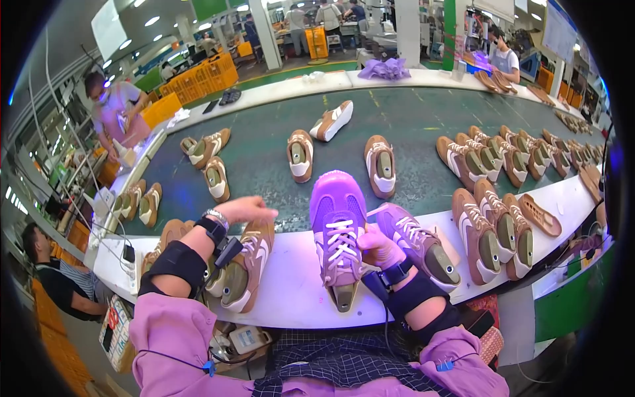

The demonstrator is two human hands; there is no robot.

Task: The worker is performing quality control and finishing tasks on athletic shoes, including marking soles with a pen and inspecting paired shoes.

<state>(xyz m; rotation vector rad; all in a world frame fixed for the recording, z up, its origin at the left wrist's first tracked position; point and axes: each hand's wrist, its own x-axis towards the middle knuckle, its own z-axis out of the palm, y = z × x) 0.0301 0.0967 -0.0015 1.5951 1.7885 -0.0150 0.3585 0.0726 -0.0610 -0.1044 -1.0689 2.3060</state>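
My right hand (pixel 382 249) grips a lace-up sneaker (pixel 338 228) by its side, toe pointing away and raised above the white ledge. Purple light tints its toe and upper; the laces are white, and an olive last shows at its heel opening. My left hand (pixel 246 210) hovers to the left of that sneaker, apart from it, fingers stretched to the right with nothing visible in them. Below the left hand stands a brown sneaker (pixel 250 274) with white stripes, partly hidden by my forearm. Beside my right hand another sneaker (pixel 418 238) rests on the ledge.
Beyond the ledge (pixel 284 298) runs a green conveyor belt (pixel 264 119) carrying several sneakers (pixel 380 165), with rows of them at the right. More sneakers (pixel 475 231) and a loose sole (pixel 539 215) lie right on the ledge. A co-worker (pixel 119 109) stands at the far left, another person (pixel 63 278) nearer.
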